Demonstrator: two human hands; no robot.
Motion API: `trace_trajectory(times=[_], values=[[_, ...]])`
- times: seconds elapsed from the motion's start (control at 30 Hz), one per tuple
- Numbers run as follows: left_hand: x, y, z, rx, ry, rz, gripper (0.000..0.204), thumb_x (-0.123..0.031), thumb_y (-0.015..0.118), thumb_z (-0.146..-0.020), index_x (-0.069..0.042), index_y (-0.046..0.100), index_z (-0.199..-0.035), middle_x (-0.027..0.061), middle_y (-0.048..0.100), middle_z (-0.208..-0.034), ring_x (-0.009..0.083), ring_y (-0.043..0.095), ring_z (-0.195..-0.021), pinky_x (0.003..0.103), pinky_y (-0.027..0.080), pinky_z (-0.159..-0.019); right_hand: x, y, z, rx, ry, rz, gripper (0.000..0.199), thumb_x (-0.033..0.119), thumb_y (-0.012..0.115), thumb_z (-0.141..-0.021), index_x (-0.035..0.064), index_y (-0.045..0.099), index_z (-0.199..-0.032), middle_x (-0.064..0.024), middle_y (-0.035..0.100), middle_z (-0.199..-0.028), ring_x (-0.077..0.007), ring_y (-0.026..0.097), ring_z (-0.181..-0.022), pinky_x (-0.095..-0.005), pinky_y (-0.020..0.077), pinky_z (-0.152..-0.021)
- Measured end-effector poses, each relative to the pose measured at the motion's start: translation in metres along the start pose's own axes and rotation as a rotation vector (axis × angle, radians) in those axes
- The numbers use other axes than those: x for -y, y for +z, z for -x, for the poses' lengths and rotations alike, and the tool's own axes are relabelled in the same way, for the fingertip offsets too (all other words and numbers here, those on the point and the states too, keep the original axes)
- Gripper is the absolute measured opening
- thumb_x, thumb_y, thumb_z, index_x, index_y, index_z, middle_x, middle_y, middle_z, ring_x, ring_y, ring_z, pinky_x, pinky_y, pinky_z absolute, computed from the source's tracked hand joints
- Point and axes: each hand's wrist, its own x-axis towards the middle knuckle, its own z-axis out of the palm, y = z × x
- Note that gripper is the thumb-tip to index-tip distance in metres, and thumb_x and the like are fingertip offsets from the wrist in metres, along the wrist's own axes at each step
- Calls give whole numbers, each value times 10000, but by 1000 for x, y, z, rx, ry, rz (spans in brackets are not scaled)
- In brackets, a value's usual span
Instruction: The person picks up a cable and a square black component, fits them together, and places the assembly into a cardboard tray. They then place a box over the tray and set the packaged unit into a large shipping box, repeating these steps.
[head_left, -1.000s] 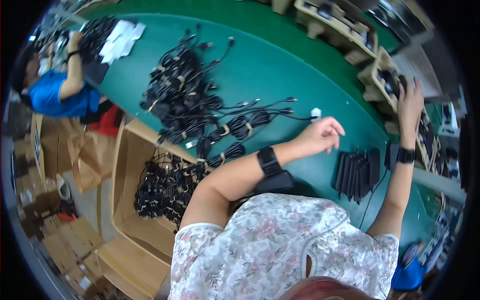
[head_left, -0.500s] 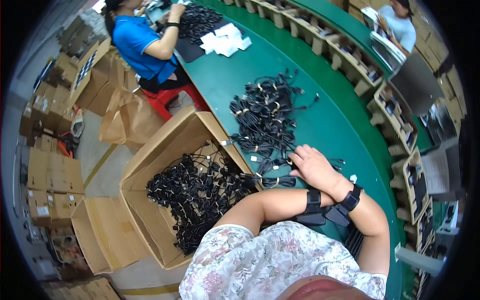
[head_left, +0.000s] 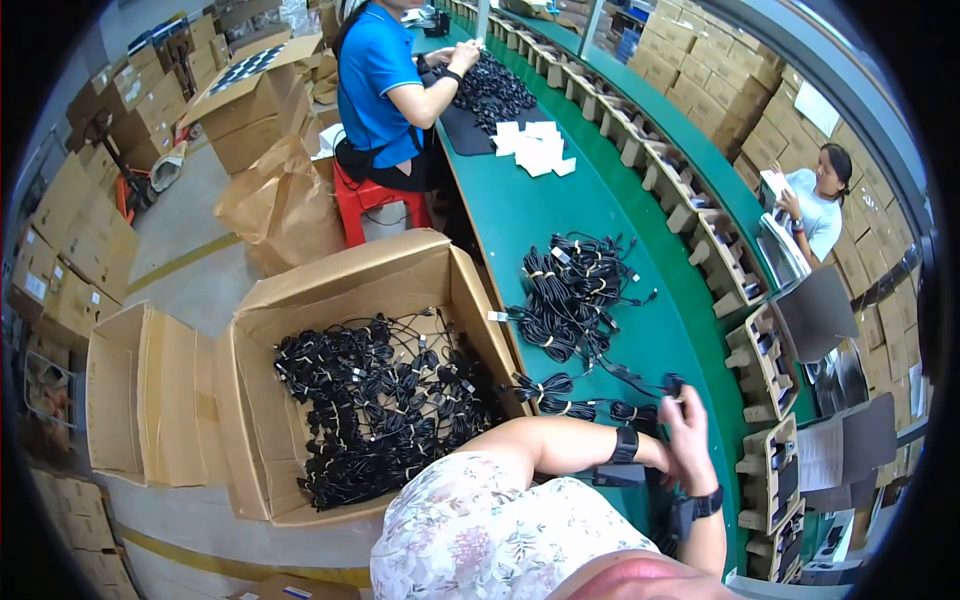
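I see both hands together at the near right of the green tabletop (head_left: pixel 560 215). The right hand (head_left: pixel 692 432) is raised, its fingers (head_left: pixel 688 398) closed around a small black cable end (head_left: pixel 672 383) held just above the tabletop. The left hand (head_left: pixel 668 462) lies mostly behind the right hand, so I cannot tell how its fingers stand; a black band (head_left: pixel 626 444) wraps that wrist, another wraps the right wrist. Just left of the hands lie a few coiled black cable bundles (head_left: pixel 548 390), and farther along the tabletop sits a larger heap of bundled cables (head_left: pixel 575 295). On the floor to the left stands an open cardboard box (head_left: pixel 345 285) full of the same black cables. At the far end a person in a blue shirt (head_left: pixel 375 75) works at the tabletop beside white pieces (head_left: pixel 535 145).
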Motion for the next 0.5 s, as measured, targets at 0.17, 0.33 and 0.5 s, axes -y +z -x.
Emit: trace_trajectory(times=[0.17, 0.33, 0.5], values=[[-53, 59, 5, -62, -127, -294, 154, -147, 510, -922, -79, 507, -1060, 65, 575, -785, 112, 546, -592, 239, 409, -486, 15, -57, 21, -372, 223, -313, 251, 264, 423, -981, 56, 538, -900, 39, 426, -606, -40, 386, -537, -195, 307, -484], [-60, 59, 10, -133, 102, 178, 108, -131, 520, -912, -60, 516, -994, 45, 554, -688, 112, 510, -490, 207, 353, -411, 6, -92, 51, -457, 153, -311, 222, 248, 428, -978, 59, 530, -921, 39, 405, -601, -43, 366, -518, -205, 305, -470], [-52, 38, -1, -219, 158, 143, 68, -92, 493, -906, -55, 499, -963, 56, 555, -666, 121, 533, -477, 231, 388, -382, -23, -86, 82, -370, -42, 213, 144, 147, 461, -946, 36, 518, -1019, 16, 466, -639, -58, 413, -532, -219, 342, -472]])
